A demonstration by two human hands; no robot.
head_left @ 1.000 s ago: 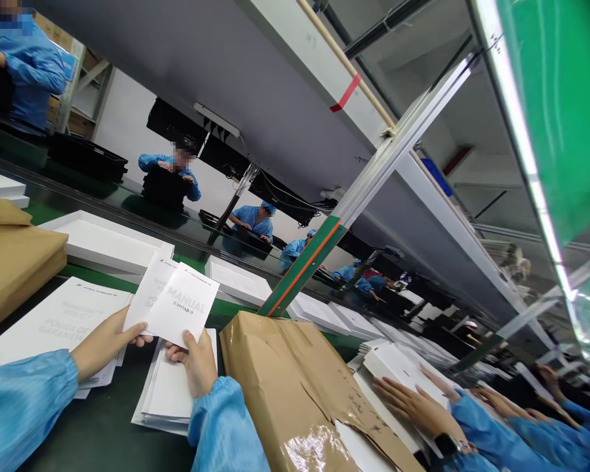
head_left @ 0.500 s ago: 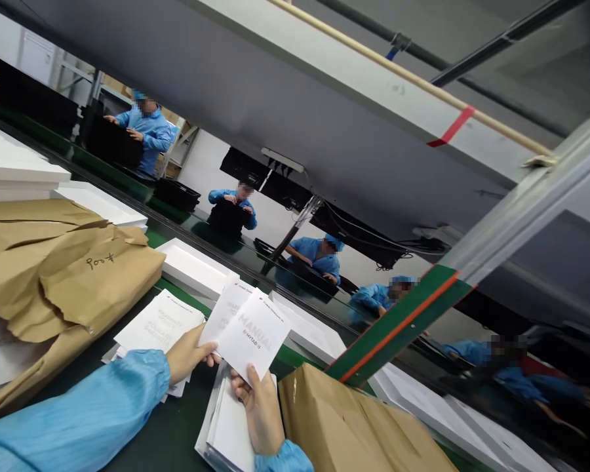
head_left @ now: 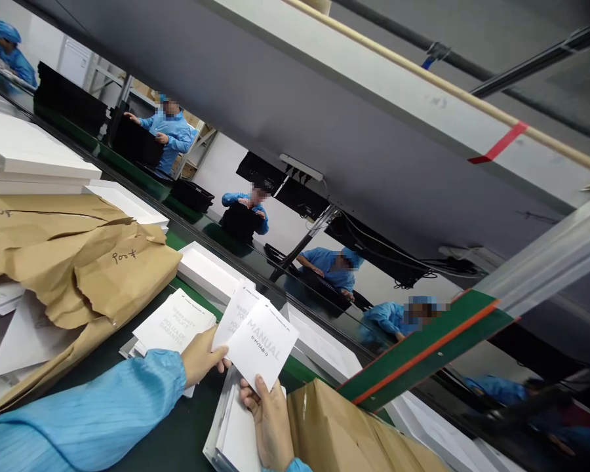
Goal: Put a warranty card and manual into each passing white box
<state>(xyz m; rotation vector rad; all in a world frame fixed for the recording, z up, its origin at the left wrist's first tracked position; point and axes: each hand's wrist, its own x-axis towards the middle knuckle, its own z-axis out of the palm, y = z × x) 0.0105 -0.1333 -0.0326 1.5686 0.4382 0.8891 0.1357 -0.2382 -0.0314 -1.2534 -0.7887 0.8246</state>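
Note:
My left hand [head_left: 202,357] pinches a white warranty leaflet [head_left: 236,313] by its lower edge. My right hand [head_left: 269,419] grips a white booklet marked MANUAL [head_left: 262,344] from below, overlapping the leaflet in front. Both are held just above the dark green bench. Under my right hand lies a stack of white manuals [head_left: 231,436]. Beneath my left wrist sits a pile of warranty sheets [head_left: 174,324].
A torn brown paper package [head_left: 78,262] holding white sheets lies at the left. Another brown package [head_left: 344,432] sits at the lower right. White boxes [head_left: 204,269] ride a green conveyor behind. Several people in blue coats work across the line. A grey shelf [head_left: 373,98] hangs overhead.
My head has turned left, so the view slid rightward and the co-worker's hands at the right have left the picture. Both hands keep the same hold on the two papers.

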